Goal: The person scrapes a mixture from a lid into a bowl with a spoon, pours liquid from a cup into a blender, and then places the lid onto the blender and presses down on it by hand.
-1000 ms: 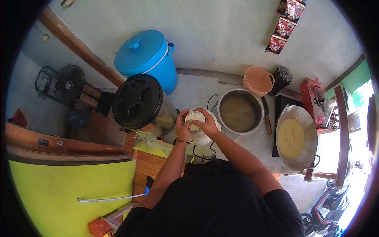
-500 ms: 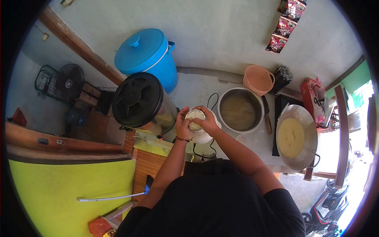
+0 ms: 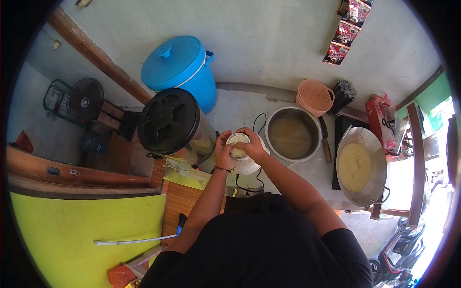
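Your left hand [image 3: 223,152] & right hand [image 3: 253,147] are both closed round the white jar [image 3: 237,140] at the table's [image 3: 240,108] near edge. They hide its body, so only the round pale top shows & the contents can't be made out. Tight spot: black-lidded container [image 3: 169,122] just left, steel pot [image 3: 293,133] just right, wok [image 3: 360,165] further right, black cable [image 3: 256,123] looping just behind the jar.

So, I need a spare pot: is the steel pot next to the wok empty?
Not empty. The steel pot holds murky yellowish liquid across its whole bottom, and it has no lid.
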`<state>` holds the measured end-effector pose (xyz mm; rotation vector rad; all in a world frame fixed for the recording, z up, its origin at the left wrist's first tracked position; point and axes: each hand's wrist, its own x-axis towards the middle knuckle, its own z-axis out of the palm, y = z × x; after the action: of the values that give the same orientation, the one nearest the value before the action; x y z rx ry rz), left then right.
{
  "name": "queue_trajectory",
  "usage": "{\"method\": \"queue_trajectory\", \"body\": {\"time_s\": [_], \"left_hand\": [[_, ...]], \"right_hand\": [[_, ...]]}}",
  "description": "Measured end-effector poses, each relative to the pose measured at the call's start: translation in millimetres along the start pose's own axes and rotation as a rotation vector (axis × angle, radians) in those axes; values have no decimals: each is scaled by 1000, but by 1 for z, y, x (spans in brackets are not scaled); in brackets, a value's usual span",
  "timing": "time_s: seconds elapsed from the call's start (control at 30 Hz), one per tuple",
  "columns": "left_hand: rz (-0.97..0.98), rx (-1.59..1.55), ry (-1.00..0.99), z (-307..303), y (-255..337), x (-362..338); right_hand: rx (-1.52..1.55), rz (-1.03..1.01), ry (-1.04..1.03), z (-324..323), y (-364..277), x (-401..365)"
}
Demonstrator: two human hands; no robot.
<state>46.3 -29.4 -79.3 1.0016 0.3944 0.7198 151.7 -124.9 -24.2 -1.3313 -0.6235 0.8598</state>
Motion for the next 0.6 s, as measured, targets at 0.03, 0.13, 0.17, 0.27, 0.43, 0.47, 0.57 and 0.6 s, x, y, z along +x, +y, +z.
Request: {"method": "queue_trajectory", "body": {"time_s": [0.03, 0.13, 0.17, 0.27, 0.43, 0.47, 0.57, 0.6], "left_hand": [[-2, -7, 8, 1, 0, 0], [0, -7, 3, 0, 0, 0], [2, -4, -4, 0, 0, 0], [23, 26, 12, 7, 5, -3], [9, 6, 17, 2, 1, 0], [5, 7, 25, 2, 0, 0], [31, 68, 23, 5, 3, -2], [28, 61, 23, 6, 3, -2]], "right_hand": [[7, 1, -3, 0, 0, 0], [8, -8, 5, 1, 2, 0], [6, -6, 6, 0, 3, 0], [4, -1, 8, -1, 8, 2], [12, -13, 2, 0, 4, 0], [12, -14, 1, 0, 5, 1], [7, -19, 1, -1, 9, 2], [3, -22, 1, -1, 9, 2]]}}
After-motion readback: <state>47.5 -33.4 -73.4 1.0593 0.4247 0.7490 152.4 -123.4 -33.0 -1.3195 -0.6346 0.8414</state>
